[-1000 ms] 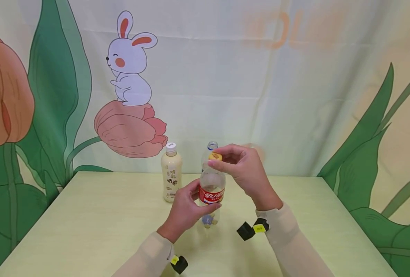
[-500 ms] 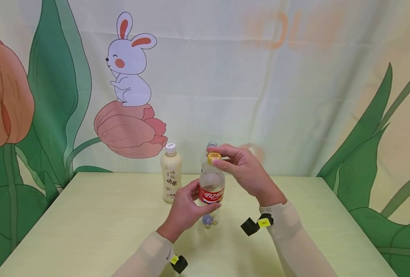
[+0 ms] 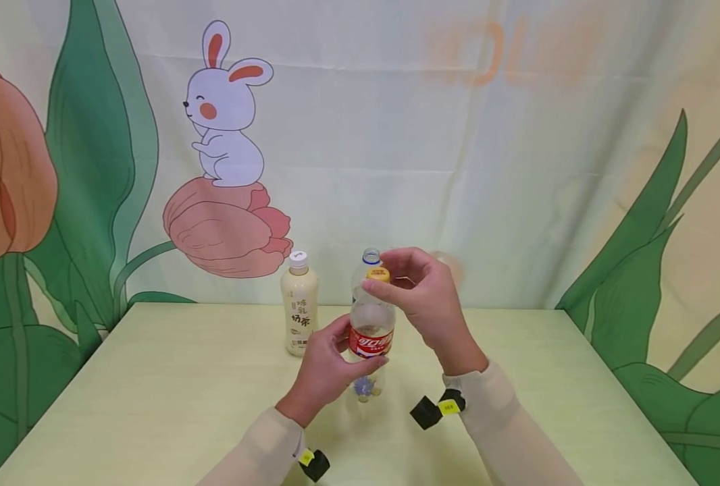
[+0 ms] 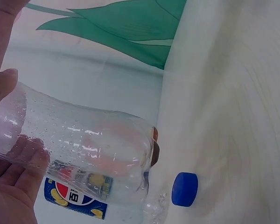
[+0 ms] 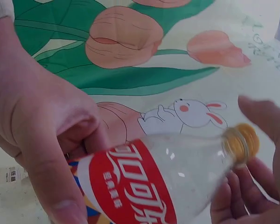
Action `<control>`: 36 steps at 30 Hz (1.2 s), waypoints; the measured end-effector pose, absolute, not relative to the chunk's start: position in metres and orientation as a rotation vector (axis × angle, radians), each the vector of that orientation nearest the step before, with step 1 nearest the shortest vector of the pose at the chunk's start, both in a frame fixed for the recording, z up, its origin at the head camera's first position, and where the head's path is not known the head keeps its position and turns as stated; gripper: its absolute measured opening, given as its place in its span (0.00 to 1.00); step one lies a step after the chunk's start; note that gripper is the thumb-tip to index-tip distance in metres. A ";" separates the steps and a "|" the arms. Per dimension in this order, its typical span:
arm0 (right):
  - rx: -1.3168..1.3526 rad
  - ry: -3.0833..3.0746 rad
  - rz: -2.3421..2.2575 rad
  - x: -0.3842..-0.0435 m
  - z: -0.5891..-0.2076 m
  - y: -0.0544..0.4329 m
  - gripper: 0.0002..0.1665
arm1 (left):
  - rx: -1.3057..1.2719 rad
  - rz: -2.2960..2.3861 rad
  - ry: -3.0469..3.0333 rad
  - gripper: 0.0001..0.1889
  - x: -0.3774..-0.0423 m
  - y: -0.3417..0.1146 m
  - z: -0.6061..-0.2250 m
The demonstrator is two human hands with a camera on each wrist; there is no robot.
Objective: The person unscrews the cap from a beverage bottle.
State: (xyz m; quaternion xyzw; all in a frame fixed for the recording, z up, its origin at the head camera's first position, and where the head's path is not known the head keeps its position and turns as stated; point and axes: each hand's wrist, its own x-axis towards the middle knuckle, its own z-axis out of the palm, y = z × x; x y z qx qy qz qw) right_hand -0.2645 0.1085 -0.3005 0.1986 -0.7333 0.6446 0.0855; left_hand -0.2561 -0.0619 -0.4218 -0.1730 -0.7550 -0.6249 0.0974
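Note:
My left hand [image 3: 323, 368] grips a clear cola bottle [image 3: 373, 312] around its red label [image 5: 135, 184], holding it above the table. A yellow cap [image 3: 377, 274] sits on the bottle's mouth. Around that cap is my right hand [image 3: 429, 297], its fingers spread and loosely bent. In the right wrist view the thumb [image 5: 266, 114] stands apart from the yellow cap, while the other fingers lie close below it; whether they touch is unclear. The left wrist view shows the bottle's clear lower part [image 4: 98, 126] past my left fingers.
Behind the held bottle stands an uncapped clear bottle [image 3: 360, 273] with a blue label [image 4: 74, 198]. A blue cap [image 4: 185, 189] lies on the table [image 3: 171, 378]. To the left stands a milk tea bottle [image 3: 300, 304] with a white cap. A printed cloth [image 3: 360, 135] hangs behind.
My right hand turned at the yellow cap, tilting up and back, and its fingers have now spread off the cap. The left hand and held bottle stay nearly still.

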 end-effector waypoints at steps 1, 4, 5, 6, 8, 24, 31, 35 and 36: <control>0.549 -2.171 1.913 -0.263 -0.301 0.107 0.24 | -0.510 -1.850 -2.235 0.34 -0.256 -0.062 -0.422; 0.465 -2.149 1.858 -0.259 -0.300 0.103 0.23 | -0.504 -1.840 -2.238 0.35 -0.256 -0.061 -0.423; 0.450 -2.149 1.838 -0.258 -0.300 0.103 0.22 | -0.502 -1.837 -2.239 0.35 -0.257 -0.061 -0.423; 0.444 -2.147 1.821 -0.257 -0.300 0.102 0.21 | -0.501 -1.835 -2.241 0.35 -0.257 -0.060 -0.423; 0.438 -2.153 1.788 -0.257 -0.300 0.102 0.21 | -0.499 -1.833 -2.243 0.35 -0.257 -0.060 -0.423; 0.508 -2.173 1.970 -0.262 -0.298 0.105 0.21 | -0.501 -1.853 -2.229 0.35 -0.257 -0.061 -0.423; 0.576 -2.170 2.108 -0.264 -0.300 0.104 0.21 | -0.503 -1.868 -2.231 0.35 -0.258 -0.062 -0.424; 0.619 -2.149 2.152 -0.264 -0.300 0.104 0.21 | -0.508 -1.872 -2.230 0.35 -0.259 -0.062 -0.423; 0.630 -2.147 2.154 -0.264 -0.300 0.104 0.21 | -0.509 -1.872 -2.230 0.35 -0.259 -0.062 -0.423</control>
